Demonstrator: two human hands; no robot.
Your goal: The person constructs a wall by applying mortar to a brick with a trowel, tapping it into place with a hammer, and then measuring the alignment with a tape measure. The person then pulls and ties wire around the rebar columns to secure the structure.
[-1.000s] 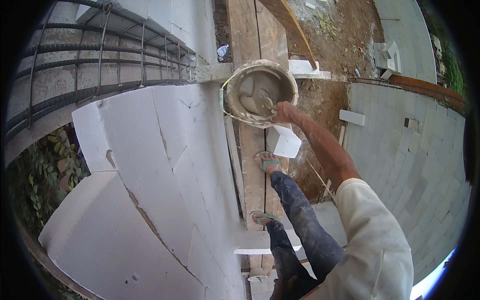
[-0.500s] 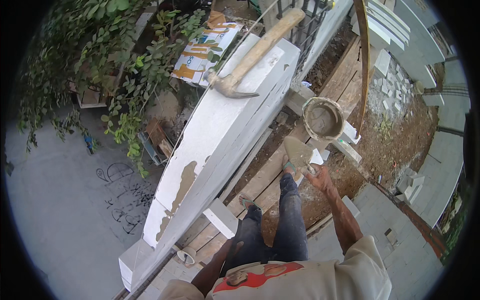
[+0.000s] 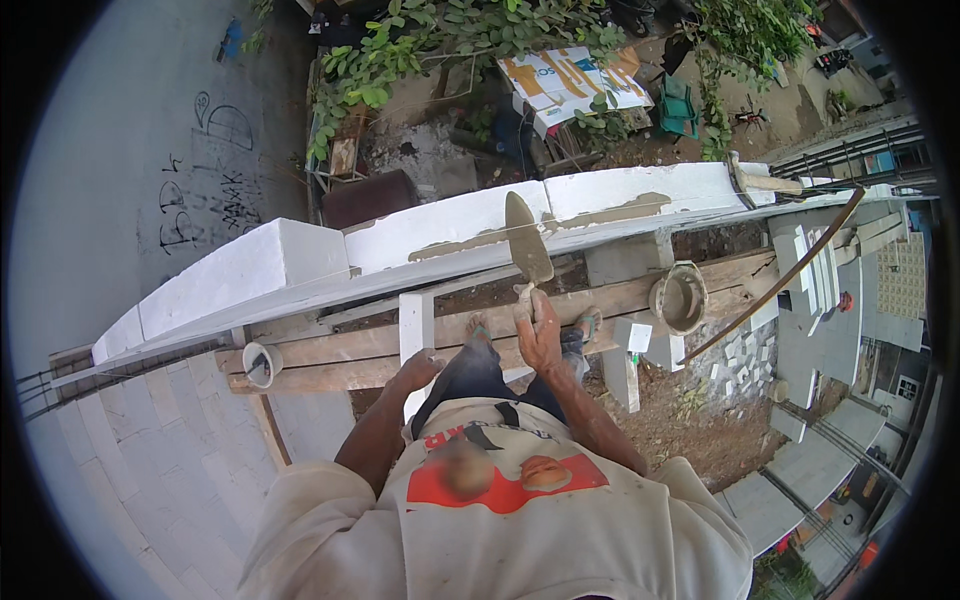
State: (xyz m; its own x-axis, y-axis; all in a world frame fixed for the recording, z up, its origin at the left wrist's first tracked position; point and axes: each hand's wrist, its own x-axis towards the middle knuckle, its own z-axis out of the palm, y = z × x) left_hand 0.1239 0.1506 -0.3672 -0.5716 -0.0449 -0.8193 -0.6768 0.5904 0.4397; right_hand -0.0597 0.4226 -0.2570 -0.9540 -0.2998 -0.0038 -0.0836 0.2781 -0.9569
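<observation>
Mortar-streaked white wall (image 3: 590, 190) beside planks (image 3: 330, 348)

Ahead of the right hand's (image 3: 541, 335) grip on the trowel (image 3: 527, 245), the block wall (image 3: 600, 186) ran left to right, with mortar (image 3: 455, 244) along its top. On the wall, far right of the grip, lay the hammer (image 3: 776, 184). Right of the grip, the bucket (image 3: 656, 302) stood on the planks (image 3: 330, 352); well left, the pail (image 3: 263, 379) stood near their end. Beyond the wall, ahead, lay the cardboard (image 3: 575, 82).

Head-worn view, facing down (fisheye)
</observation>
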